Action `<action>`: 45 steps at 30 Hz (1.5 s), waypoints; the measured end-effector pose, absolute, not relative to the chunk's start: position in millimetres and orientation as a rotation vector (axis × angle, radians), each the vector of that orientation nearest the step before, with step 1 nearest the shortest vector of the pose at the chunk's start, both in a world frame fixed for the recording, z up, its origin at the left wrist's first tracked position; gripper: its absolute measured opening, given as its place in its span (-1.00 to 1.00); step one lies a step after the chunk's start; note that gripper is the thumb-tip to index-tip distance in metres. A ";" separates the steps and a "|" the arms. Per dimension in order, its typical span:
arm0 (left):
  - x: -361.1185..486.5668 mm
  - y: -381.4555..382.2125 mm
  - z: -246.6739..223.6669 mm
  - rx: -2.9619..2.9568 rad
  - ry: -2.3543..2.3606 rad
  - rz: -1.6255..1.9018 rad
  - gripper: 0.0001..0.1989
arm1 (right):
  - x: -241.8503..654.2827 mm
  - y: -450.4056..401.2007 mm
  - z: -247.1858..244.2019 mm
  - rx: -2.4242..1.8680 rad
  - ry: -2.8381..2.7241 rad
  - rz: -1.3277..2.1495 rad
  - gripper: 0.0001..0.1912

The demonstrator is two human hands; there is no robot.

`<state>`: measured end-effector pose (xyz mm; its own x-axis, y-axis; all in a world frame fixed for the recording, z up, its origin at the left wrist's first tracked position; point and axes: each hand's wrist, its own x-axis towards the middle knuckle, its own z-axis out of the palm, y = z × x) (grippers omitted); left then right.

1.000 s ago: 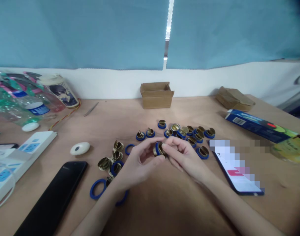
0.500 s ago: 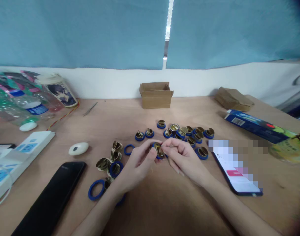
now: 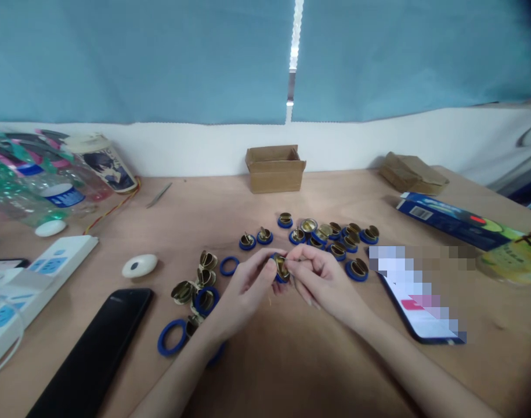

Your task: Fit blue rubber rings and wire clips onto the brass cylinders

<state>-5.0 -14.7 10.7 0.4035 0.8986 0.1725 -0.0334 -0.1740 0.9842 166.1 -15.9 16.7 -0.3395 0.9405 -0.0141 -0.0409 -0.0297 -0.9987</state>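
Near the middle of the table, my left hand (image 3: 253, 284) is closed on a round brass-coloured piece with a blue ring (image 3: 281, 269), its hollow side turned towards me. My right hand (image 3: 320, 276) is pinched at that piece's right edge. A thin bit shows at its fingertips, too small to name. Several like pieces with blue rings (image 3: 357, 269) lie beyond and to the right of my hands. By my left forearm are several brass-coloured pieces (image 3: 206, 276) and loose blue rings (image 3: 172, 337), partly covered by the arm.
An open cardboard box (image 3: 276, 175) stands at the back, a folded brown paper bag (image 3: 411, 172) right of it. A lit phone (image 3: 415, 313) and a blue carton (image 3: 457, 223) lie right. At left are a black phone (image 3: 95, 348), white oval case (image 3: 140, 266), power strip (image 3: 34, 290) and bottles (image 3: 56, 188).
Both hands stay at almost the same spot around the piece. The fingers of my right hand have shifted slightly, and the view has moved a little.
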 end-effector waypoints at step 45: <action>-2.2 -18.4 -1.9 1.820 0.774 0.994 -0.66 | 173.4 -6.6 16.0 -1.158 -0.920 1.873 -0.77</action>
